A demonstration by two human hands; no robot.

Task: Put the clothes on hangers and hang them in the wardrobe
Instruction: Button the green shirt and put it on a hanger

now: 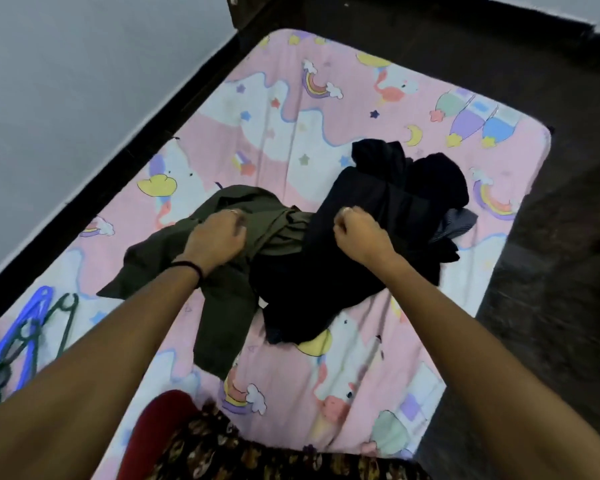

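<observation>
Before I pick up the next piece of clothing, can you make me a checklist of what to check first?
1. Both hands on one garment: not ok. Left hand grips the olive garment; right hand grips the black garment.
2. Garments untangled: not ok. The olive one runs under the black one in the middle.
3. Hangers in sight: ok. Blue and green hangers lie on the bedsheet by your left arm.
4. Hanger free to lift: cannot tell. They are piled together.
5. Other clothes waiting: ok. A striped piece peeks out beside the black pile.
</observation>
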